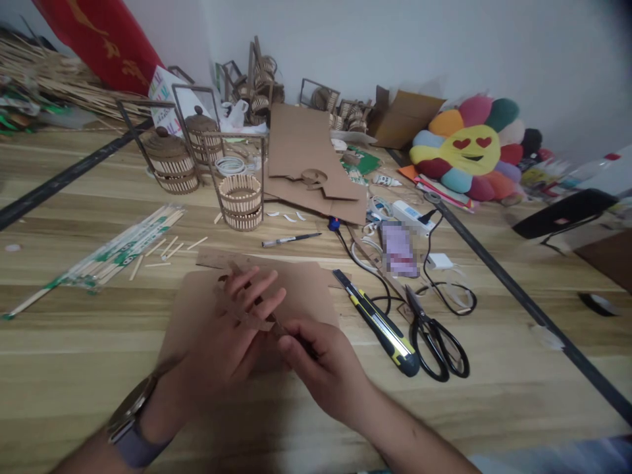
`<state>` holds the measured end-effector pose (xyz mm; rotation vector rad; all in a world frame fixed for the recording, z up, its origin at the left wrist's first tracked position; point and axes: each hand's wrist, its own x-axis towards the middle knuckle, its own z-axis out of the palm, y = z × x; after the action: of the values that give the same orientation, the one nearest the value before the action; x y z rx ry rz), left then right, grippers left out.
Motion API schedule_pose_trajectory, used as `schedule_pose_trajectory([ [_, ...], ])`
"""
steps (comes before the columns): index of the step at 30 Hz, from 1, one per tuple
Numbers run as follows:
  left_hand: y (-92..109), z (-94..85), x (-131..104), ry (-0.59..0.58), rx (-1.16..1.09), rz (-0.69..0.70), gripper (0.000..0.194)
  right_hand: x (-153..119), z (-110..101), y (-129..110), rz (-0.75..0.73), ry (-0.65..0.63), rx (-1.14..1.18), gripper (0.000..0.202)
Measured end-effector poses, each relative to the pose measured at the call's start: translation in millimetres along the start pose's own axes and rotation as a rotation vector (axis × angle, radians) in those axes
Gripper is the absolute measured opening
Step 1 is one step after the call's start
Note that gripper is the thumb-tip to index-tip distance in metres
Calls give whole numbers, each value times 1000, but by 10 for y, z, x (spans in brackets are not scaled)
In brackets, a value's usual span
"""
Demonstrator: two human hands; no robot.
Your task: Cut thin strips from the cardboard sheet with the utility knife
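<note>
My left hand (222,339), a watch on its wrist, is raised over a flat sheet of brown cardboard (185,313). A thin curved cardboard strip (254,322) runs across its partly spread fingers, which hold it. Just to the right, my right hand (320,362) is closed, thumb against fingers, pinching the end of that strip. Blur hides where the strip passes behind the left fingers. A utility knife (378,322) and black-handled scissors (434,339) lie to the right of my hands.
A small slatted wooden bucket (241,201) with a tall handle stands beyond; two lidded ones (170,161) are at its left. Bagged sticks (126,247) lie left, with loose short sticks (170,249). A pen (291,239), a phone (399,249) and a cable (388,299) lie about.
</note>
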<state>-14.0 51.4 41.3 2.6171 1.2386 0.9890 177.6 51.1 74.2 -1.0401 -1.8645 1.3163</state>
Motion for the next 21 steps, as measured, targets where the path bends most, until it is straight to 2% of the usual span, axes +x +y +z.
schedule_pose_trajectory([
  [3,-31,62,-27,-8,-25,8,53,-14,-14,3,20,-37,85,32],
  [7,-29,152,-103,-57,-85,-51,50,-31,-19,-2,-33,-66,180,26],
  [12,2,226,-219,-111,-460,-125,48,-51,-13,1,-73,-85,220,23],
  [15,27,219,-239,-106,-562,-156,49,-46,-26,2,-100,-96,227,24],
  [21,123,104,-158,-138,-602,-139,59,-28,-57,-9,-181,-115,194,30],
])
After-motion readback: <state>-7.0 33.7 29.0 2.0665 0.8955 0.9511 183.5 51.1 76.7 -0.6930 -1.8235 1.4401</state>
